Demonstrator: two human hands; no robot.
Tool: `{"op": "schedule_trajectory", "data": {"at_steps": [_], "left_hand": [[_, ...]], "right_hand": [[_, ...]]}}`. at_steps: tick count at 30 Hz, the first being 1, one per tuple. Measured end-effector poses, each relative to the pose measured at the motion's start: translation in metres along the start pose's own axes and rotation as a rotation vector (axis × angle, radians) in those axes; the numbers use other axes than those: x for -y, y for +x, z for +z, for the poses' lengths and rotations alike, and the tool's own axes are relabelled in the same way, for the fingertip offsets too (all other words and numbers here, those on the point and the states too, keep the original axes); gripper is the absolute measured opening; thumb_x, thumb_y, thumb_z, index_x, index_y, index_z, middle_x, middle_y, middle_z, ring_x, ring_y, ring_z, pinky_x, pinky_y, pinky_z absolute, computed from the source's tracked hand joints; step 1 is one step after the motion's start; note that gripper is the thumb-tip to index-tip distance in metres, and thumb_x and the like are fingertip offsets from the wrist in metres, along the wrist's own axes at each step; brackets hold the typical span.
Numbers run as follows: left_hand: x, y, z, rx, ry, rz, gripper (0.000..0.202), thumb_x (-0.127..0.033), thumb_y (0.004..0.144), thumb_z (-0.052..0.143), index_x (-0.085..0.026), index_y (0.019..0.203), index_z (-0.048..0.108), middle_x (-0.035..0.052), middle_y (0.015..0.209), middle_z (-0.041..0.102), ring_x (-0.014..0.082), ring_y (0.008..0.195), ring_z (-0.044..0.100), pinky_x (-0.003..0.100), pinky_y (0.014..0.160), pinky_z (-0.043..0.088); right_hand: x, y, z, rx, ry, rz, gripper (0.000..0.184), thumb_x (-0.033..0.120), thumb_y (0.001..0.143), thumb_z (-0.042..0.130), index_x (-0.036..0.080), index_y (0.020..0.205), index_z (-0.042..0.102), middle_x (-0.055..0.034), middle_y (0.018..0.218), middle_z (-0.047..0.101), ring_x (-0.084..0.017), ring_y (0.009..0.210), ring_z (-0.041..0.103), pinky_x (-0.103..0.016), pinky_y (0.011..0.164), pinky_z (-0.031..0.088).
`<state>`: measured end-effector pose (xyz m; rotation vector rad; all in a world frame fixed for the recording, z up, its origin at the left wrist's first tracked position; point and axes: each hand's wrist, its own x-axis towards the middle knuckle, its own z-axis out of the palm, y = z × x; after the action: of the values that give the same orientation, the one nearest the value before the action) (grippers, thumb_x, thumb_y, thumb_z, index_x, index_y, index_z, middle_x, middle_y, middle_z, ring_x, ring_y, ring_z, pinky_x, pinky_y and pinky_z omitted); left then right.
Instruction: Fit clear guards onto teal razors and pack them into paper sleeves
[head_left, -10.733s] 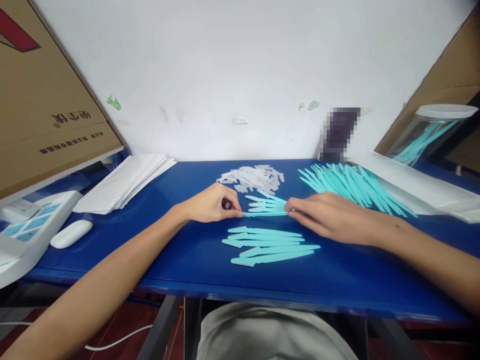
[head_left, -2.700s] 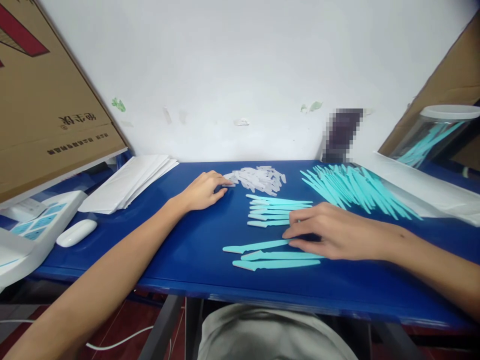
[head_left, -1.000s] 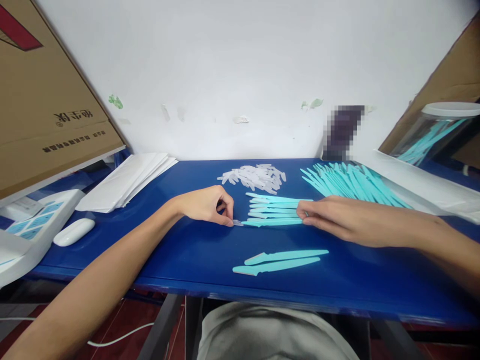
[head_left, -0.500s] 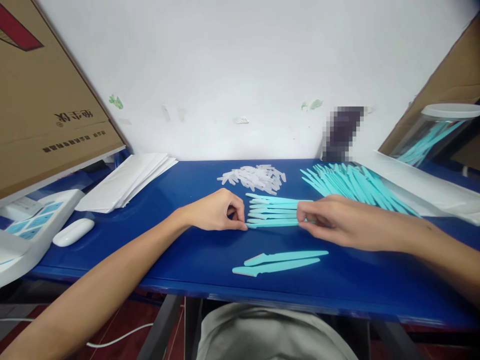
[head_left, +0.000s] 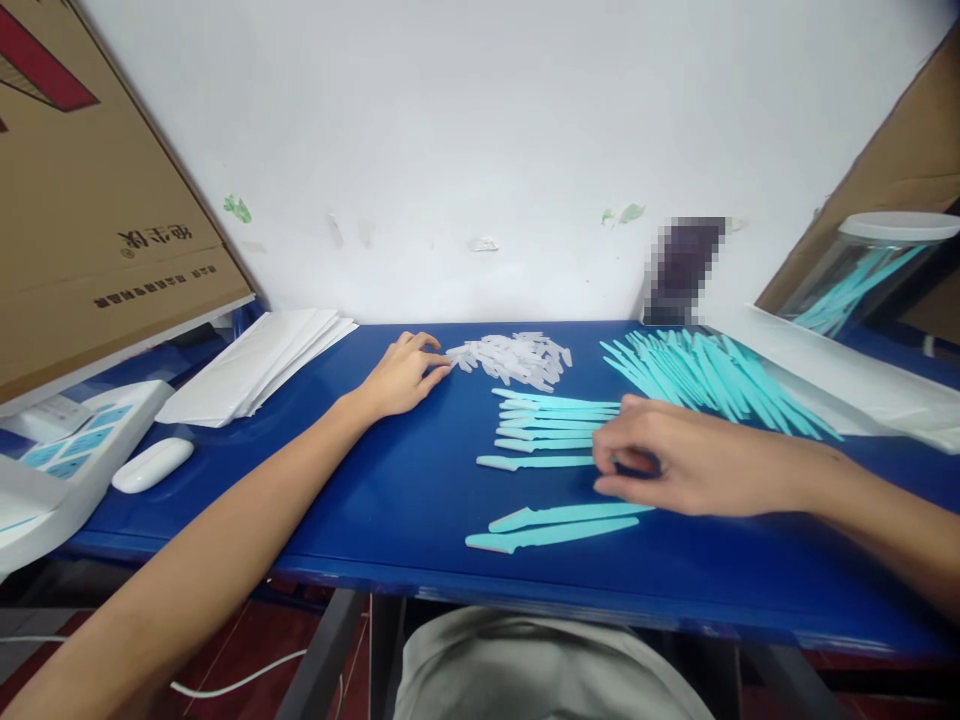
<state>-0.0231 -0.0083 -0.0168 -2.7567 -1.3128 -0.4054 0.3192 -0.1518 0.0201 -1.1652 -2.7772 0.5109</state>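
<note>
My left hand (head_left: 405, 372) has its fingers apart at the left edge of a pile of small white blade caps (head_left: 514, 358); fingertips and outermost caps meet, and I cannot tell if one is touched. My right hand (head_left: 652, 455), slightly blurred, is over the handle ends of a row of turquoise eyebrow razors (head_left: 555, 420). Its thumb and curled fingers are apart. One eyebrow razor (head_left: 525, 462) lies just below the row, its handle end hidden by that hand. Nearer the front edge, two more eyebrow razors (head_left: 555, 533) lie side by side.
A heap of turquoise razors (head_left: 712, 370) lies on plastic at right, before a clear lidded jar (head_left: 862, 270). Left are white paper sleeves (head_left: 255, 365), a white oval case (head_left: 153, 465), a white tray (head_left: 97, 460) and a large cardboard box (head_left: 112, 220).
My left hand has left the razor tips and moved up and left to the caps. My right hand has shifted slightly down; the lowest razor now sits lower and further left, apart from the row.
</note>
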Motion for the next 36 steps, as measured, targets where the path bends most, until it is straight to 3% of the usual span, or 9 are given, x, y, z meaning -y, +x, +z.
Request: {"op": "schedule_trajectory", "data": {"at_steps": [3,6,10,16,21,25,27,31,36], "left_hand": [[-0.009,0.001,-0.005,0.025,0.038,0.046,0.045,-0.045,0.103,0.042,-0.02,0.111,0.078,0.0144,0.123,0.061,0.0311,0.11,0.05,0.049,0.097,0.041],[-0.016,0.002,-0.006,0.02,0.021,0.075,0.047,-0.048,0.103,0.043,-0.018,0.114,0.077,0.0139,0.112,0.065,0.0289,0.103,0.053,0.044,0.094,0.042],[-0.019,0.003,0.0,0.015,0.004,0.057,0.05,-0.049,0.105,0.039,-0.017,0.122,0.073,0.0146,0.109,0.065,0.0285,0.098,0.056,0.042,0.092,0.043],[-0.021,0.006,0.003,0.018,0.003,0.024,0.045,-0.047,0.103,0.045,-0.017,0.117,0.075,0.0145,0.107,0.065,0.0299,0.101,0.057,0.042,0.092,0.045],[-0.025,0.001,-0.015,0.1,-0.053,0.163,0.036,-0.042,0.1,0.051,-0.017,0.106,0.076,0.0124,0.107,0.068,0.0276,0.105,0.058,0.038,0.091,0.045],[-0.029,-0.006,-0.031,0.2,-0.099,0.232,0.026,-0.036,0.096,0.058,-0.017,0.092,0.075,0.008,0.093,0.073,0.0214,0.089,0.064,0.032,0.08,0.045],[-0.031,-0.009,-0.036,0.237,-0.114,0.209,0.022,-0.027,0.092,0.059,-0.017,0.102,0.075,0.0066,0.09,0.073,0.0182,0.078,0.065,0.029,0.073,0.045],[-0.031,-0.012,-0.035,0.263,-0.045,0.194,0.051,-0.017,0.088,0.055,-0.014,0.139,0.061,0.0093,0.097,0.072,0.0196,0.079,0.066,0.028,0.07,0.046],[-0.035,-0.014,-0.035,0.237,-0.121,0.203,0.037,-0.017,0.09,0.053,-0.016,0.123,0.069,0.0107,0.103,0.071,0.0206,0.085,0.066,0.032,0.079,0.05]], "right_hand": [[0.005,0.0,0.002,0.08,0.089,-0.001,0.031,0.049,0.095,0.058,0.023,0.081,0.068,0.0021,0.062,0.052,-0.015,0.061,0.047,-0.033,0.071,0.039],[0.008,0.001,0.002,0.101,0.092,0.031,0.03,0.05,0.093,0.06,0.024,0.084,0.072,0.0007,0.062,0.053,-0.017,0.067,0.051,-0.031,0.068,0.041],[0.006,0.0,-0.001,0.094,0.02,0.065,0.022,0.041,0.091,0.06,0.025,0.087,0.074,0.0004,0.062,0.055,-0.018,0.067,0.055,-0.029,0.065,0.042],[0.002,0.0,-0.003,0.084,-0.067,0.099,0.017,0.028,0.086,0.06,0.02,0.089,0.075,-0.0003,0.061,0.062,-0.013,0.05,0.051,-0.026,0.051,0.035],[0.003,0.001,-0.004,0.082,-0.097,0.062,0.019,0.026,0.088,0.054,0.02,0.081,0.071,0.0007,0.056,0.06,-0.01,0.043,0.045,-0.026,0.047,0.031],[0.001,0.001,0.0,0.028,-0.141,0.015,0.018,0.02,0.087,0.053,0.02,0.075,0.066,0.0004,0.056,0.059,-0.011,0.045,0.047,-0.027,0.048,0.027],[0.0,0.002,0.001,0.018,-0.17,0.013,0.017,0.016,0.085,0.053,0.021,0.072,0.062,0.0006,0.057,0.059,-0.012,0.047,0.048,-0.027,0.049,0.026],[0.0,0.004,0.003,0.002,-0.193,-0.018,0.014,0.016,0.085,0.052,0.021,0.072,0.057,-0.0014,0.069,0.063,-0.014,0.055,0.051,-0.029,0.053,0.029],[0.001,0.004,0.001,-0.111,-0.21,-0.104,0.017,0.023,0.092,0.049,0.02,0.079,0.059,-0.0038,0.08,0.063,-0.016,0.065,0.053,-0.033,0.067,0.037]]}}
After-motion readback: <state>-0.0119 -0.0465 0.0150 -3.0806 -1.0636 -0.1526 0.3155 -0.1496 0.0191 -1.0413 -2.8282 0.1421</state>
